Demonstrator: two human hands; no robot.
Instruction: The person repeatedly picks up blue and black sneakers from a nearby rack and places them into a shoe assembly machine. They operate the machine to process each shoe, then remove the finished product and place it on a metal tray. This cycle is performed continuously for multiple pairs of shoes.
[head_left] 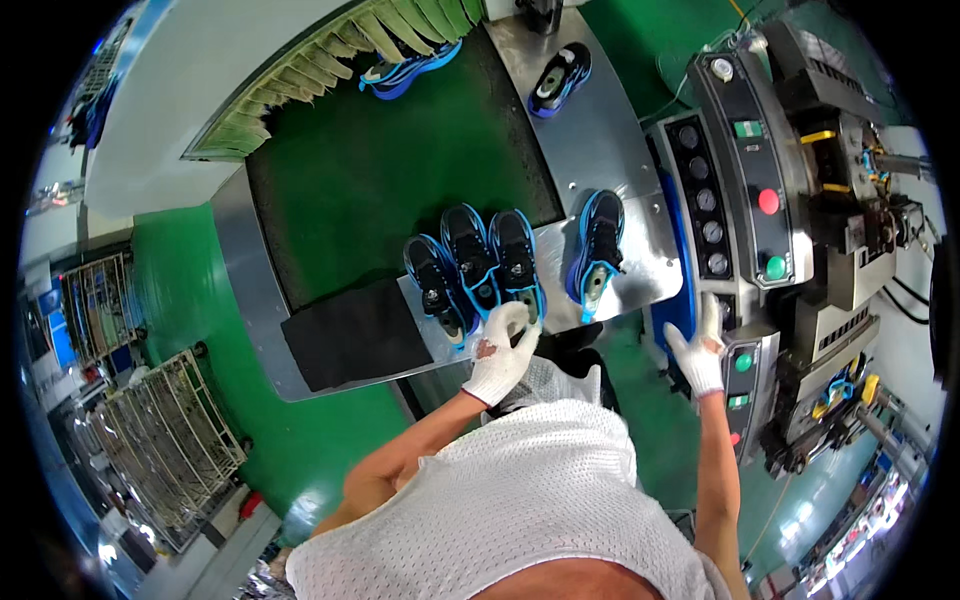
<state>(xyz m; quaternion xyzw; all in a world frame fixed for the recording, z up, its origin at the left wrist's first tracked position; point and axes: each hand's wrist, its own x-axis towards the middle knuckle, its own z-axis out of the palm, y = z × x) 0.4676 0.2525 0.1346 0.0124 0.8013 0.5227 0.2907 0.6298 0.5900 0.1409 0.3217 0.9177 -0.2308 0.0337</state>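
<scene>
My left hand (503, 357), in a white glove with a reddish-brown stain, has its fingers curled around the heel of a black-and-blue sports shoe (513, 250). That shoe stands at the right of a row, beside a middle shoe (466, 243) and a left one (433, 282), all toes pointing away from me. A single shoe (602, 240) sits apart on the metal plate to their right. Out to the right, my gloved right hand (698, 347) is open, thumb spread from the fingers, holding nothing, close to the machine's front.
A green conveyor belt (400, 170) runs under a fringed curtain (330, 55), where another shoe (410, 72) lies. One more shoe (560, 78) rests on the metal side plate (610, 140). Black cloth (355, 330) covers the near-left corner. A machine with gauges and buttons (745, 170) stands right; wire racks (165, 440) left.
</scene>
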